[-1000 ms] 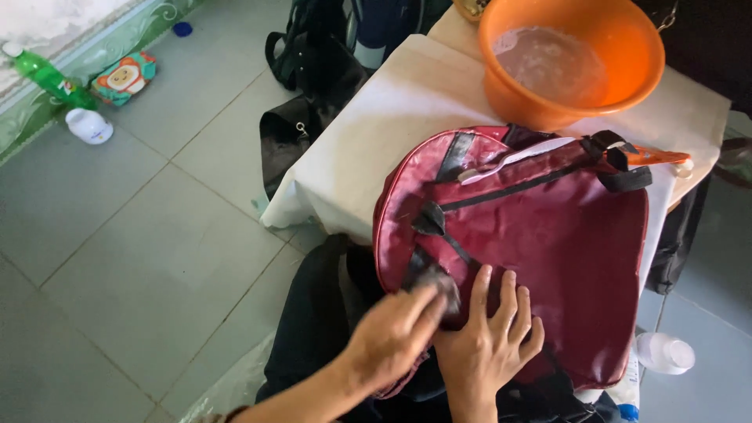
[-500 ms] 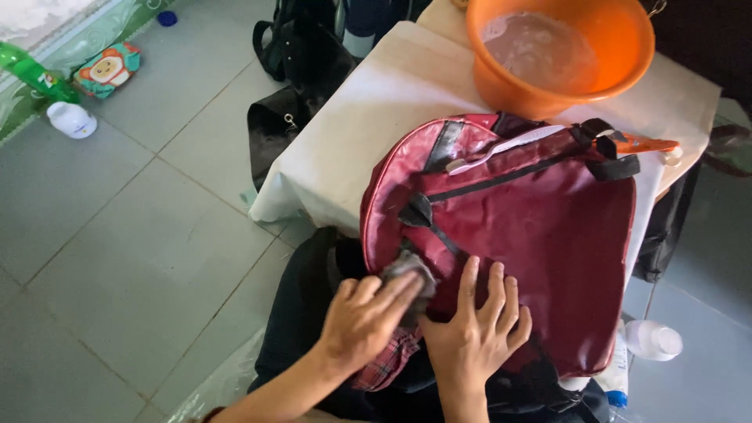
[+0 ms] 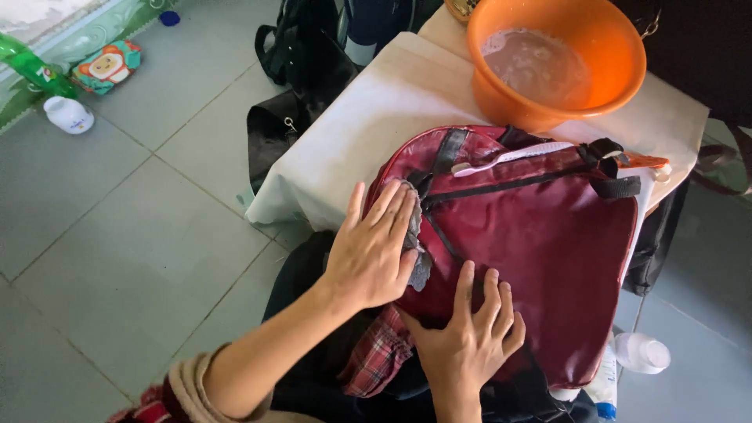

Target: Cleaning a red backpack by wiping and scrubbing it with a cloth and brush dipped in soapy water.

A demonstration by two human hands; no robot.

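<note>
Tabletop (image 3: 345,149) supports a red bag (image 3: 540,258). Left hand (image 3: 372,247), flat and open, presses a grey cloth (image 3: 419,266) against it; right hand (image 3: 470,341), open, steadies below. Wiping looks ongoing.

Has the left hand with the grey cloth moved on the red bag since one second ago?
Yes. The left hand with the cloth slid up the red bag, away from the right hand.

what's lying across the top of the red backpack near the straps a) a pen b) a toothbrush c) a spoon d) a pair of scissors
b: a white and pink toothbrush lies across the upper edge of the red backpack, just below the orange basin.
</note>
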